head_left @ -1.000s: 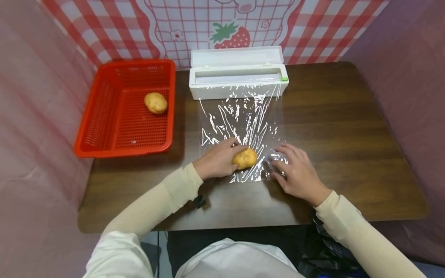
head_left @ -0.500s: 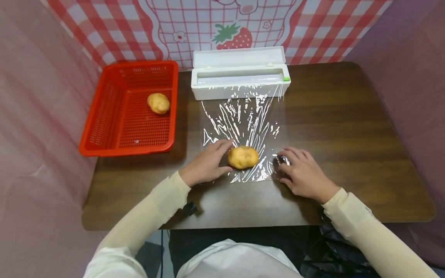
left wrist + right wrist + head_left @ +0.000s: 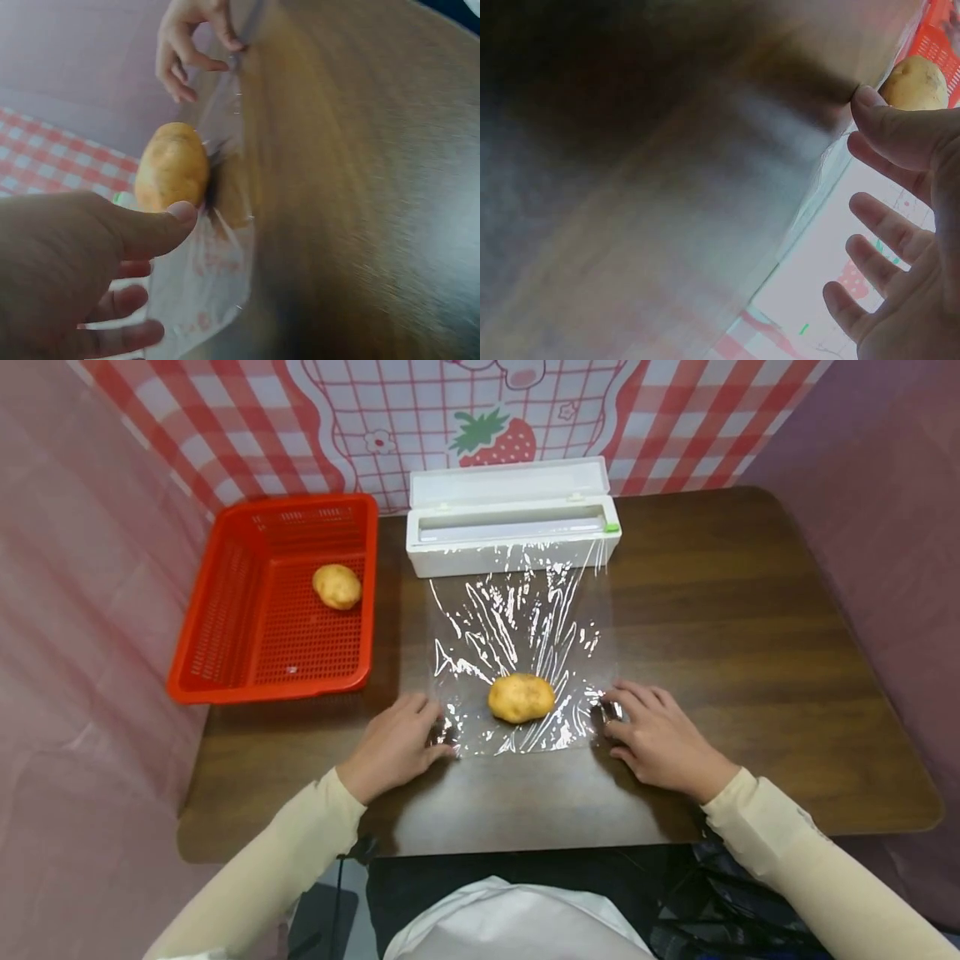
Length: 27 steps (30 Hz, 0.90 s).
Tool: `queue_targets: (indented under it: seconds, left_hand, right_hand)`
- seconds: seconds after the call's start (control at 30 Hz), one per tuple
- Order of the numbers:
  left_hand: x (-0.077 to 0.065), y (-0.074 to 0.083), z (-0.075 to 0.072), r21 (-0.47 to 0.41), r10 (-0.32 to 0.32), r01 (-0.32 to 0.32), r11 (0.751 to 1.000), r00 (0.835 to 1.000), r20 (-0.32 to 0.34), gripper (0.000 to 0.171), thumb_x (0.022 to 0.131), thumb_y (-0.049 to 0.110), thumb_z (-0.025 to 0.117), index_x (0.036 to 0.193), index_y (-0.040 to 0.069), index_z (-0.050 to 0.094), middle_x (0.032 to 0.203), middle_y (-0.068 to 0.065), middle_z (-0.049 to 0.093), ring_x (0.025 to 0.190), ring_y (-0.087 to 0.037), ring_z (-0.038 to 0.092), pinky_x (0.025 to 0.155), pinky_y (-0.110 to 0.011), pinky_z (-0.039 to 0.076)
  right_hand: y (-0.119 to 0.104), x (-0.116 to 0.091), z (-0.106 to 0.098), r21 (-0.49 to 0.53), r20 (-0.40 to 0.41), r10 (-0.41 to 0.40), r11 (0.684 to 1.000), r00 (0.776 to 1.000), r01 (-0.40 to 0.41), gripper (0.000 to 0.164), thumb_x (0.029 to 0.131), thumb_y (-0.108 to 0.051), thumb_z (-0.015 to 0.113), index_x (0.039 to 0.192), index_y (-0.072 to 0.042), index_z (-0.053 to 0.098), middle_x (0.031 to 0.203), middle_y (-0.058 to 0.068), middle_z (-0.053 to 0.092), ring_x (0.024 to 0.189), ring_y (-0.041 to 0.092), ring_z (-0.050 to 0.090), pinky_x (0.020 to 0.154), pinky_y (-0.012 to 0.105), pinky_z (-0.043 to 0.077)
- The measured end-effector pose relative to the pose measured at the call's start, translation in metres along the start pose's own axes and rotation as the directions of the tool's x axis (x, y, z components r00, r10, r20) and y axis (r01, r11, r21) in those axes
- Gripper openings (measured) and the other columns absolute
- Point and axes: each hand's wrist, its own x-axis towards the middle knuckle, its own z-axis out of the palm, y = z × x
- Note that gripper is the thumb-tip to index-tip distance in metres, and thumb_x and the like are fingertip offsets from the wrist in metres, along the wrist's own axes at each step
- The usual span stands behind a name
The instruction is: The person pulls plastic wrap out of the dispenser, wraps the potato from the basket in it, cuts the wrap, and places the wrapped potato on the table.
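Potato on cling film, toward near edge. Left hand loose at near-left corner, fingers parted; right hand at near-right corner, pinching or not, cannot tell. Best: draw corners evenly, film smooth

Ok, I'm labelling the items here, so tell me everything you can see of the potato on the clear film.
The potato is oblong with rounded ends, its yellow-tan skin marked by faint darker patches. It looks whole and unpeeled. It lies lengthwise from side to side before the person, resting on the wrinkled clear film, towards the film's near edge. In the head view it sits between the left hand and right hand, and neither touches it. Its underside is hidden.
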Motion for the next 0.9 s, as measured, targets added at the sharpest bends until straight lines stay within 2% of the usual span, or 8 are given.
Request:
queue_targets:
  seconds: [0.13, 0.27, 0.37, 0.5, 0.63, 0.9]
  left_hand:
    - [-0.007, -0.003, 0.006, 0.072, 0.112, -0.112, 0.991, 0.994, -0.005, 0.024, 0.081, 0.031, 0.086, 0.089, 0.014, 0.07, 0.084, 0.003, 0.056, 0.078, -0.017, 0.053, 0.065, -0.032, 0.047]
    - [-0.012, -0.008, 0.012, 0.113, 0.206, -0.207, 0.972, 0.978, 0.016, 0.016, 0.082, 0.025, 0.085, 0.088, 0.016, 0.073, 0.084, 0.003, 0.06, 0.078, -0.017, 0.058, 0.067, -0.033, 0.051]
    - [-0.014, -0.011, 0.016, 0.13, 0.247, -0.248, 0.96, 0.969, 0.028, 0.013, 0.084, 0.022, 0.083, 0.09, 0.015, 0.073, 0.085, 0.001, 0.063, 0.078, -0.019, 0.06, 0.069, -0.035, 0.052]
    - [-0.013, -0.014, 0.022, 0.129, 0.276, -0.274, 0.953, 0.961, 0.005, 0.008, 0.086, 0.018, 0.08, 0.089, 0.014, 0.074, 0.084, 0.001, 0.063, 0.077, -0.018, 0.06, 0.068, -0.035, 0.052]
    - [-0.012, -0.015, 0.027, 0.156, 0.303, -0.295, 0.943, 0.953, -0.029, 0.007, 0.088, 0.016, 0.077, 0.086, 0.013, 0.072, 0.08, 0.001, 0.062, 0.071, -0.018, 0.058, 0.061, -0.033, 0.05]
    - [-0.012, -0.015, 0.033, 0.188, 0.286, -0.279, 0.942, 0.958, -0.012, 0.007, 0.091, 0.013, 0.07, 0.087, 0.009, 0.066, 0.082, -0.002, 0.061, 0.071, -0.019, 0.058, 0.059, -0.033, 0.05]
  right_hand:
    - [0.001, -0.002, 0.0, -0.015, -0.014, -0.015, 1.0, 1.0, 0.015, 0.019, 0.073, -0.019, 0.087, 0.084, -0.01, 0.075, 0.129, 0.023, 0.057, 0.129, 0.047, 0.044, 0.096, 0.065, 0.038]
    - [0.002, -0.003, 0.002, -0.024, -0.017, -0.033, 0.999, 0.999, 0.033, 0.017, 0.073, -0.017, 0.087, 0.083, -0.009, 0.076, 0.128, 0.022, 0.058, 0.127, 0.047, 0.045, 0.094, 0.065, 0.039]
    - [0.003, -0.003, 0.004, -0.023, -0.02, -0.04, 0.999, 0.999, 0.039, 0.015, 0.074, -0.014, 0.085, 0.083, -0.007, 0.077, 0.127, 0.021, 0.058, 0.126, 0.047, 0.047, 0.094, 0.065, 0.04]
    - [0.004, -0.001, 0.006, -0.026, -0.032, -0.04, 0.999, 0.999, 0.039, 0.009, 0.078, -0.011, 0.081, 0.082, -0.005, 0.076, 0.124, 0.021, 0.06, 0.124, 0.047, 0.048, 0.093, 0.064, 0.041]
    - [0.005, 0.0, 0.008, -0.026, -0.035, -0.039, 0.999, 0.999, 0.038, 0.008, 0.081, -0.011, 0.078, 0.079, -0.005, 0.072, 0.123, 0.021, 0.06, 0.122, 0.045, 0.05, 0.093, 0.063, 0.042]
    - [0.004, 0.0, 0.01, -0.022, -0.042, -0.019, 1.0, 0.999, 0.018, 0.009, 0.081, -0.011, 0.075, 0.078, -0.005, 0.068, 0.12, 0.02, 0.061, 0.12, 0.044, 0.052, 0.092, 0.061, 0.043]
